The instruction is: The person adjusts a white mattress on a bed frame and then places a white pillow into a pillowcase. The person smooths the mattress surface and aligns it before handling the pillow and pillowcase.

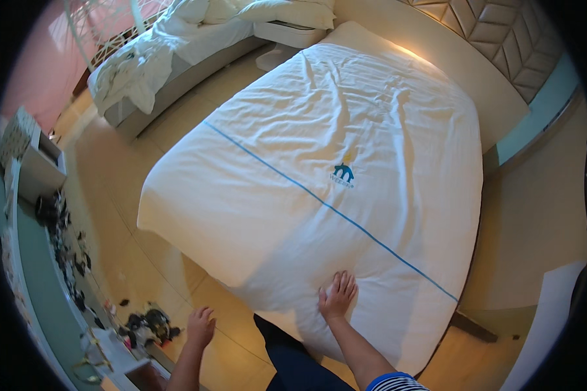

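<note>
1. Nearest, I see a striped fabric sleeve with a blue cuff (398, 382).
2. The right hand (338, 298) rests palm-down, fingers slightly spread, on a white, blue-lined fabric duvet (280, 228) stretching near to far, centre.
3. The left hand (201, 327) hangs near left, fingers loosely curled.

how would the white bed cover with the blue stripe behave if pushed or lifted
The white bed cover is probably floppy, since its far part lies in loose folds. Pushed, it may bunch rather than slide flat, given the long wrinkles in it. Lifted whole, it could be bulky, as it spreads so wide.
</note>
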The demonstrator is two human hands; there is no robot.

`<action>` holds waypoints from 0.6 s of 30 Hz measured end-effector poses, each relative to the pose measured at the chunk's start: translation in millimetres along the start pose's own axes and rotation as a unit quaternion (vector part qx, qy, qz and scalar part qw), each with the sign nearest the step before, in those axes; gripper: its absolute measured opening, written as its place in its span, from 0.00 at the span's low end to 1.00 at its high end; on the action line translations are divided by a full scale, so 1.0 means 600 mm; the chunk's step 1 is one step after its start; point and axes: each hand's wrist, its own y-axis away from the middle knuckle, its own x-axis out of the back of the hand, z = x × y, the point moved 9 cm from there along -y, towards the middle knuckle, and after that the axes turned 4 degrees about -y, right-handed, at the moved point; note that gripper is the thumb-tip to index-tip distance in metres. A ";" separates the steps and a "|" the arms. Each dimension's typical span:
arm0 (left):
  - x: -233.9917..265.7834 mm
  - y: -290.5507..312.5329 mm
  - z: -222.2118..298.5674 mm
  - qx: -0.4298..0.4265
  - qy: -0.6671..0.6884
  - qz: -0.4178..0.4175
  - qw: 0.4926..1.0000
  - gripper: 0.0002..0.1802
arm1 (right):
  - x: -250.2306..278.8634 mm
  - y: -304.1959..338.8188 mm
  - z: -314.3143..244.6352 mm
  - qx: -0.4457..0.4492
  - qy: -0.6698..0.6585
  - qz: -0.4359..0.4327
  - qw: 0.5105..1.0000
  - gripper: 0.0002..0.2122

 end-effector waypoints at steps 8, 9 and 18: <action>-0.042 -0.387 0.202 -0.307 -0.109 -0.020 0.945 0.28 | -0.001 -0.002 -0.024 0.023 0.007 -0.050 0.998 0.29; -0.063 -0.420 0.223 -0.330 -0.107 -0.043 0.937 0.29 | 0.001 0.003 -0.019 0.023 0.012 -0.048 0.999 0.28; 0.054 -0.550 -0.196 0.162 -0.207 -0.130 0.956 0.36 | 0.032 -0.023 -0.026 -0.048 -0.004 -0.066 0.997 0.26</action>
